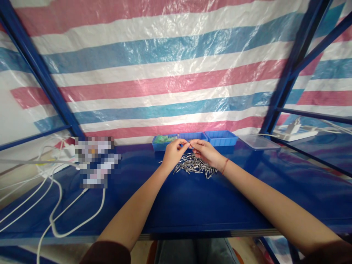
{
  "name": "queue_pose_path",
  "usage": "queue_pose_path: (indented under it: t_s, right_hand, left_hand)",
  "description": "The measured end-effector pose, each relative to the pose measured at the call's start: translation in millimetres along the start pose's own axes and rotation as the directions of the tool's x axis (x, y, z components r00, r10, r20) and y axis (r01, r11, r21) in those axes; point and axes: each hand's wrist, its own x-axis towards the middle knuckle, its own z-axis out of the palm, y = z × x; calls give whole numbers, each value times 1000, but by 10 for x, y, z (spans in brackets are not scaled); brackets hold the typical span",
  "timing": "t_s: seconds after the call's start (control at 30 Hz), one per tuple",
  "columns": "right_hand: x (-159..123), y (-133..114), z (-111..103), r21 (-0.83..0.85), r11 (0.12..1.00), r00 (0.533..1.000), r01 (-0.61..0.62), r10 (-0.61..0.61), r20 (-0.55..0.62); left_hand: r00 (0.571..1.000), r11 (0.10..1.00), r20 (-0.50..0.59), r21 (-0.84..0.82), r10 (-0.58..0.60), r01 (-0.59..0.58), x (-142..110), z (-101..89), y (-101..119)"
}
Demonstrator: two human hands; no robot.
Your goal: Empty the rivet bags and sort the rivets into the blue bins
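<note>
My left hand (176,149) and my right hand (205,151) meet fingertip to fingertip above a pile of silvery metal blind rivets (192,165). Both are closed in a pinch on a small metal piece, mostly hidden by the fingers; its exact kind is too small to tell. The rivets lie loose on the blue tabletop (192,209), partly covered by my right hand. Just behind my hands stands a row of blue plastic bins: a left bin (158,147) with green material inside, a middle bin (196,136) partly hidden by my fingers, and a right bin (222,139).
A clear plastic lid (258,142) lies right of the bins. White cables (59,205) loop across the left side, near a blurred-out patch (96,161). At the right sits a white power strip (298,134). Blue metal posts (286,80) and a striped sheet (165,80) bound the back.
</note>
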Motion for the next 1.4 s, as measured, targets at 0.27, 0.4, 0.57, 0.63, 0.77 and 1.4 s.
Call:
queue_pose_path:
  t_s: [0.27, 0.4, 0.57, 0.63, 0.77, 1.4]
  right_hand:
    - [-38, -35, 56, 88, 993, 996, -83, 81, 28]
    - [-50, -47, 80, 92, 996, 1000, -13, 12, 17]
    - [-78, -70, 121, 5, 998, 995, 70, -70, -72]
    - [-79, -78, 135, -69, 991, 989, 116, -121, -81]
    - [-84, -112, 130, -301, 906, 948, 296, -318, -23]
    - [832, -72, -382, -988, 154, 827, 5, -556, -82]
  left_hand:
    - [997, 998, -41, -12, 60, -60, -8, 18, 39]
    - [997, 997, -37, -35, 62, -64, -17, 19, 41]
    - [998, 994, -54, -105, -34, 29, 4, 35, -5]
    - [995, 980, -49, -186, -82, 72, 21, 42, -42]
    - [987, 922, 56, -353, -150, 160, 35, 43, -95]
    - [925, 907, 372, 411, -75, -92, -61, -191, -438]
